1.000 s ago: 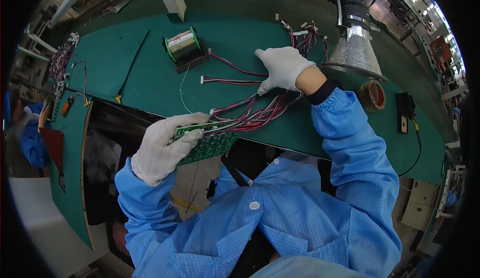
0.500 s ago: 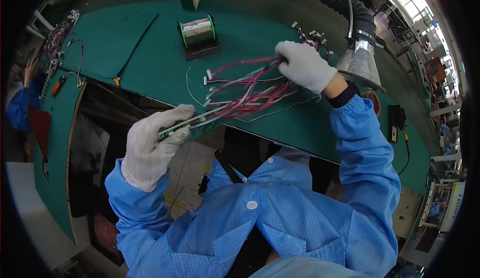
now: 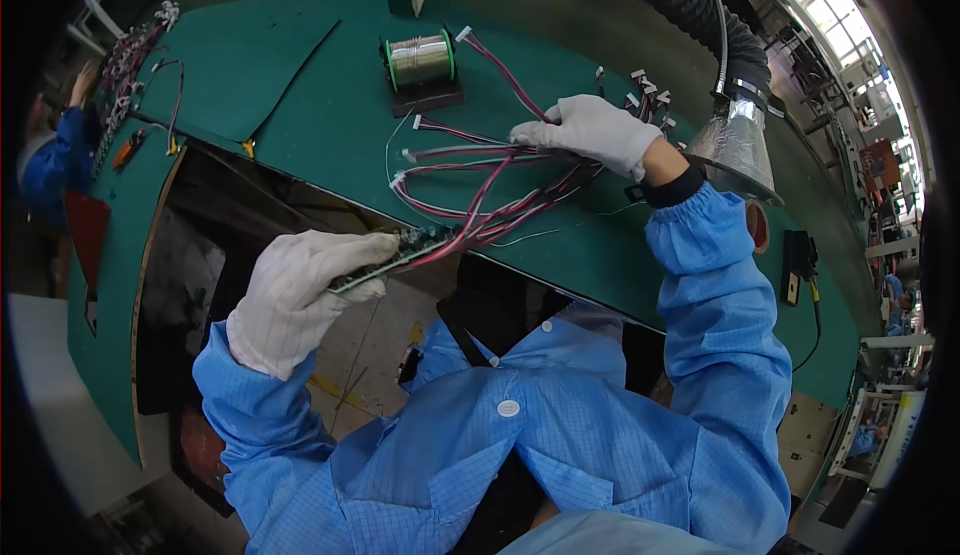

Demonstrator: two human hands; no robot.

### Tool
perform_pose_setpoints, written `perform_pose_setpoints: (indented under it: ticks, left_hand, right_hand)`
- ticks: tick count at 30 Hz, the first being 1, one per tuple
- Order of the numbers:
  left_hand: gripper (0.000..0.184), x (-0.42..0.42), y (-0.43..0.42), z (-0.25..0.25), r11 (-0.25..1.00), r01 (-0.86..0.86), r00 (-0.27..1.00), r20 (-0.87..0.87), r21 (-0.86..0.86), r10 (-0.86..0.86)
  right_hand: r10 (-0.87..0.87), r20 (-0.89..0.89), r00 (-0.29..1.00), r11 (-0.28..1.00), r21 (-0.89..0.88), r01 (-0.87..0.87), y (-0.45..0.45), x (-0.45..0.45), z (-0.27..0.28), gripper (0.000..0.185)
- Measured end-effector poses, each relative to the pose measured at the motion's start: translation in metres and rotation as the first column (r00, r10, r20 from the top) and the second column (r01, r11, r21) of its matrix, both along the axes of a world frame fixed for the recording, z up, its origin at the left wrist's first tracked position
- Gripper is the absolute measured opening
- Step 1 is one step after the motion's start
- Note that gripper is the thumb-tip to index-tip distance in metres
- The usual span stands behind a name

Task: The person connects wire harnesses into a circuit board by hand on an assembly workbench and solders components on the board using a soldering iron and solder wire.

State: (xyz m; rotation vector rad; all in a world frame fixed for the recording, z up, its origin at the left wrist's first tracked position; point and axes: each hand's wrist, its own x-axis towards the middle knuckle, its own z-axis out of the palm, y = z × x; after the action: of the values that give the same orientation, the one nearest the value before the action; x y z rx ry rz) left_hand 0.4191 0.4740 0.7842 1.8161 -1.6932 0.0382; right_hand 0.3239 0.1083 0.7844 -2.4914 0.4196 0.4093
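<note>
My left hand (image 3: 305, 290), in a white glove, grips the left end of a green circuit board (image 3: 395, 260) at the bench's front edge. The board is tilted, with small parts on its upper side. Red, black and white wires (image 3: 485, 223) run from it up to the right. My gloved right hand (image 3: 598, 133) is closed on part of this wire bundle above the green mat. Several white connectors (image 3: 398, 180) on the wire ends point left. One red wire with a connector (image 3: 465, 35) reaches up beside the solder spool (image 3: 418, 60).
A fume duct with a foil hood (image 3: 738, 145) stands at the right, near a tape roll (image 3: 757, 225) and a black holder (image 3: 797, 260). More wires (image 3: 650, 95) lie behind my right hand. At the far left are a wire pile (image 3: 120, 75) and another person's arm (image 3: 68, 150).
The board has tilted so its component side shows, and my left hand has moved slightly left and down. My right hand has shifted the wires, and their connectors have spread apart on the mat.
</note>
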Motion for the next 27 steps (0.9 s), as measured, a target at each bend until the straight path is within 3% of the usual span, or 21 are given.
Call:
perform_pose_setpoints:
  ticks: [1,2,5,7,9,11,14,16,18,20,23,24,25,27]
  left_hand:
    - [0.041,-0.003,0.000,-0.003,1.000,0.024,0.999,0.021,0.004,-0.024]
    - [0.041,-0.007,0.000,-0.004,0.999,0.048,0.998,0.043,0.009,-0.048]
    - [0.041,-0.020,-0.005,0.005,0.997,0.019,0.996,0.084,0.080,-0.026]
    - [0.040,-0.022,-0.006,0.004,0.995,0.016,0.996,0.083,0.097,-0.024]
    - [0.041,-0.023,-0.006,0.003,0.997,0.030,0.997,0.068,0.075,-0.035]
    - [0.040,-0.025,-0.006,0.005,0.996,0.049,0.997,0.055,0.076,-0.053]
    - [0.039,-0.027,-0.001,0.006,0.995,0.074,0.996,0.037,0.069,-0.076]
    - [0.039,-0.029,0.004,0.009,0.995,0.077,0.996,0.034,0.062,-0.079]
    - [0.038,-0.028,0.008,0.015,0.994,0.098,0.995,0.007,0.048,-0.099]
    - [0.036,-0.027,0.006,0.020,0.995,0.098,0.995,0.011,0.020,-0.098]
    - [0.034,-0.014,0.004,0.024,0.992,0.112,0.990,-0.084,-0.066,-0.117]
    - [0.037,-0.008,-0.001,0.026,0.968,0.121,0.992,-0.009,-0.219,-0.126]
    - [0.040,-0.007,0.001,0.025,0.953,0.036,0.992,-0.105,-0.302,-0.071]
    - [0.048,-0.010,-0.006,0.022,0.858,-0.156,0.914,-0.400,-0.490,-0.062]
  right_hand:
    - [0.063,0.005,0.998,0.982,-0.176,-0.061,0.011,0.004,0.000,0.075]
    - [0.035,-0.003,0.999,0.973,-0.229,-0.035,0.019,0.007,-0.005,0.080]
    - [0.106,0.008,0.994,0.944,-0.315,-0.098,0.040,0.011,-0.001,0.083]
    - [0.115,0.015,0.993,0.954,-0.280,-0.106,0.050,0.013,-0.002,0.084]
    - [0.227,0.195,0.954,0.878,-0.466,-0.114,0.062,0.010,-0.008,0.085]
    - [0.273,0.244,0.931,0.842,-0.528,-0.109,0.064,0.011,-0.026,0.080]
    - [0.320,0.156,0.935,0.830,-0.521,-0.197,0.040,0.016,-0.036,0.035]
    - [0.262,0.187,0.947,0.873,-0.464,-0.150,0.032,0.010,-0.029,0.026]
    - [0.224,0.111,0.968,0.879,-0.451,-0.152,0.031,0.008,-0.027,0.020]
    - [0.234,0.094,0.968,0.818,-0.557,-0.144,0.027,0.005,-0.034,0.018]
    - [0.063,0.358,0.932,0.906,-0.412,0.097,0.004,-0.002,-0.022,0.025]
    - [-0.199,0.339,0.919,0.980,0.049,0.194,-0.016,-0.002,-0.013,0.027]
    - [-0.438,0.327,0.838,0.851,0.453,0.268,-0.025,-0.006,-0.004,0.026]
    - [-0.580,0.360,0.731,0.736,0.616,0.281,-0.039,-0.014,0.025,0.031]
